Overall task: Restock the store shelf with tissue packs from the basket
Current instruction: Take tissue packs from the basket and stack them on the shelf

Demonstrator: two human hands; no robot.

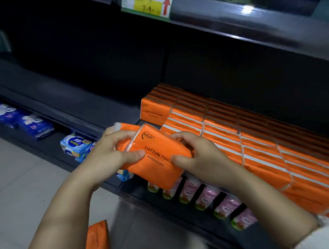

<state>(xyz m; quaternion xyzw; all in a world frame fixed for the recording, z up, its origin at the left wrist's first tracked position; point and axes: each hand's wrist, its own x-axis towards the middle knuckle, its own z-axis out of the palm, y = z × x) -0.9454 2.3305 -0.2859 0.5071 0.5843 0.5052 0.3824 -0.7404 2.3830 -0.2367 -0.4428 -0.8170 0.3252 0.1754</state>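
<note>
I hold an orange tissue pack [153,160] marked "COTTON TISSUE" in front of the dark shelf [95,108]. My left hand [112,148] grips its left end, thumb on the top face. My right hand [198,157] grips its right end the same way. A second orange pack [127,127] shows behind my left fingers; which hand holds it I cannot tell. Rows of orange tissue packs [254,149] fill the right part of the shelf. Another orange pack [97,237] lies low at the bottom edge. The basket is out of view.
The left part of the shelf is bare and dark. Below it sit blue-and-white packs [75,145] and, further left, blue packs [34,126]. Pink and green rolls [207,198] line the lower shelf on the right. A price tag [147,4] hangs on the shelf above.
</note>
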